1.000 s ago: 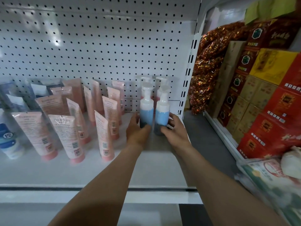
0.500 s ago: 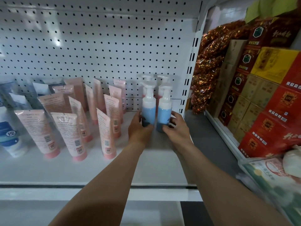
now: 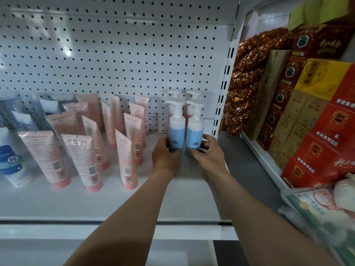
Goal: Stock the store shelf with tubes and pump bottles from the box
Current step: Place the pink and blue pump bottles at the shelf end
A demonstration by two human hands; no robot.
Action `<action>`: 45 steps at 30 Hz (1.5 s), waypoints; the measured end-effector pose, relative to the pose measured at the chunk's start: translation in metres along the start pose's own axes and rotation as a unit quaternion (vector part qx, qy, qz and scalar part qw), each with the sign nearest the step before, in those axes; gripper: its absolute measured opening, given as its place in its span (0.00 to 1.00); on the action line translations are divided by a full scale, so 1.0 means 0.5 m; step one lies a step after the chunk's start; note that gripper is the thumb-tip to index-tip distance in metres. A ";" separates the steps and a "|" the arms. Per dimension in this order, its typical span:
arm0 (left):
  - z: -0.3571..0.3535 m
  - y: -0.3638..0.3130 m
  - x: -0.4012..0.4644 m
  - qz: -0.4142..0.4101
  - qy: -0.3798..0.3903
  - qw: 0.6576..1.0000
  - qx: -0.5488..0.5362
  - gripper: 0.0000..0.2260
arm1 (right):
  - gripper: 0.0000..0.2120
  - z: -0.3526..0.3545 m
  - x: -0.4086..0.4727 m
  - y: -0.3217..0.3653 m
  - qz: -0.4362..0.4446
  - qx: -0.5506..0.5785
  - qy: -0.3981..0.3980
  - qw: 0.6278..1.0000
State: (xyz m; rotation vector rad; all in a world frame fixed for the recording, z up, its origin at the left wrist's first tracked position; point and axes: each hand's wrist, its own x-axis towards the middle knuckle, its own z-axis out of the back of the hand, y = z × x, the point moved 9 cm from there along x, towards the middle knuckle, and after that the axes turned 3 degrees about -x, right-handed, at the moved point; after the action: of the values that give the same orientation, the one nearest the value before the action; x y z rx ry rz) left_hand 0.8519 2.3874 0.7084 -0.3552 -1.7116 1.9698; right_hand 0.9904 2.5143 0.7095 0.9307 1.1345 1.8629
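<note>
Left hand (image 3: 165, 156) grips left blue pump bottle (image 3: 176, 131), right hand (image 3: 208, 155) grips right blue pump bottle (image 3: 194, 133), both upright and touching on white shelf (image 3: 115, 200), two red-filled pump bottles (image 3: 189, 110) behind, pink tubes (image 3: 76, 160) left of them.

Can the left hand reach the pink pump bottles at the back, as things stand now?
Probably not directly. The left hand holds a blue pump bottle, and both blue bottles stand right in front of the pink pump bottles; only their tops show behind, so the hand would have to reach over.
</note>
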 end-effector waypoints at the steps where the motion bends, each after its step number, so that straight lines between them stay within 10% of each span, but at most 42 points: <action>1: 0.001 0.000 0.000 -0.001 -0.004 1.000 0.005 0.22 | 0.33 0.001 0.000 0.000 -0.001 -0.003 -0.004 1.000; 45: 0.005 0.011 0.016 -0.020 -0.049 0.997 0.048 0.21 | 0.30 0.002 -0.014 0.027 0.017 -0.047 -0.009 0.999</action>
State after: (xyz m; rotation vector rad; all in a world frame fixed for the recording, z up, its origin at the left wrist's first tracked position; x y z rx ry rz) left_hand 0.8429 2.3890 0.7047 -0.1921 -1.6625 2.0630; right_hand 0.9913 2.5041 0.7211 0.9168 1.0180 1.9148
